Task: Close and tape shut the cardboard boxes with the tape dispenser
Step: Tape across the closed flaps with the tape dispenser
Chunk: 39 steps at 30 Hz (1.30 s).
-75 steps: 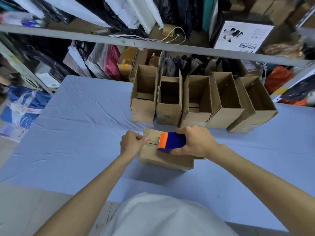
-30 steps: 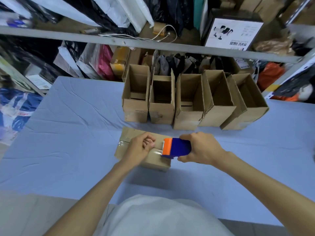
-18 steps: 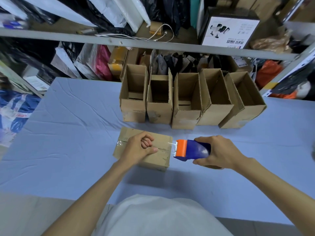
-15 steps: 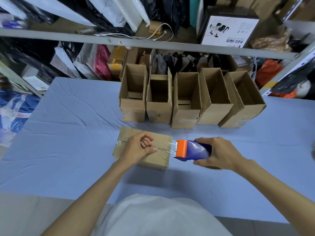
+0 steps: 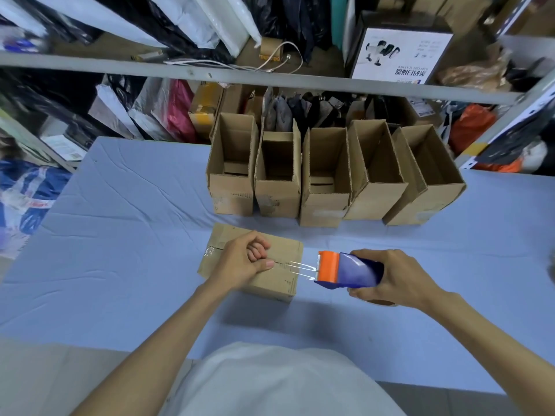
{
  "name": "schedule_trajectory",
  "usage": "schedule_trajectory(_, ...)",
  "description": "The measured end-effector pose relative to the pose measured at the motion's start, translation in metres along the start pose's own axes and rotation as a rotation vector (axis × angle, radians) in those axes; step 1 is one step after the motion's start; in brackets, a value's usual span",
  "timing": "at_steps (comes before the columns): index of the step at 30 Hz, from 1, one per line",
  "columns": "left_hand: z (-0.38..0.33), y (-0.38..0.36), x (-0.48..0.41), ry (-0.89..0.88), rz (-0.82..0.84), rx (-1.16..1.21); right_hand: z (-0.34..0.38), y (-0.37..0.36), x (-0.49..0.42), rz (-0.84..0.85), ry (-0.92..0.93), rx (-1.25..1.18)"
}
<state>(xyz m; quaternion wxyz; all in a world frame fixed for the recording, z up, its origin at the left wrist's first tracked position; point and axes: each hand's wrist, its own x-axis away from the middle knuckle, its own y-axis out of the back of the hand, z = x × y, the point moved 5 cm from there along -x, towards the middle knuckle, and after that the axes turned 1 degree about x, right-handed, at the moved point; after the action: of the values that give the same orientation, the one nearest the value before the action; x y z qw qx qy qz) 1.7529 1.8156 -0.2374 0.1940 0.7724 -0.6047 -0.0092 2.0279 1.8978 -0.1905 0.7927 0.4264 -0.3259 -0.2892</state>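
A closed cardboard box (image 5: 283, 250) lies flat on the blue table, clear tape running along its top seam. My left hand (image 5: 243, 261) rests on the box top with fingers curled and the thumb pressing the tape down. My right hand (image 5: 393, 276) grips the blue and orange tape dispenser (image 5: 345, 270) just past the box's right edge. A short strip of clear tape stretches from the dispenser to the box.
Several open cardboard boxes (image 5: 326, 175) stand in a row behind the closed one. A metal shelf (image 5: 270, 76) with bags, cables and cartons runs along the far side. The blue table cover (image 5: 120, 235) extends left and right.
The dispenser ran rightward along the box top and came off its right edge, trailing tape. My left hand moved from the box's left end onto its top.
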Motion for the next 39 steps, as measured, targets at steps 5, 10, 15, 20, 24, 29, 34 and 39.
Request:
schedule_trajectory(5,0.0,-0.001,0.0,-0.002,-0.002,-0.004,-0.009,-0.005,0.004,-0.009,-0.016,-0.113)
schedule_trajectory(10,0.004,-0.001,-0.002,-0.003,-0.001,-0.026,-0.006,-0.007,0.004,-0.01,0.026,-0.033)
schedule_trajectory(15,0.003,-0.003,-0.004,-0.006,-0.022,-0.035,0.001,-0.014,0.0,-0.003,-0.004,0.076)
schedule_trajectory(20,0.001,-0.006,-0.004,-0.008,-0.028,-0.042,0.022,-0.022,-0.019,0.063,-0.061,0.203)
schedule_trajectory(24,-0.001,-0.01,-0.002,-0.01,-0.073,-0.11,0.044,-0.022,-0.037,0.066,-0.084,0.276)
schedule_trajectory(29,-0.004,-0.018,0.001,-0.099,-0.104,-0.355,0.055,-0.02,-0.052,0.037,-0.068,0.326)
schedule_trajectory(34,-0.007,-0.019,0.0,-0.147,-0.06,-0.346,0.053,-0.045,-0.052,0.116,-0.06,0.51)
schedule_trajectory(39,-0.028,-0.042,0.008,-0.464,0.121,-0.709,0.039,-0.05,-0.047,-0.075,-0.155,0.335)
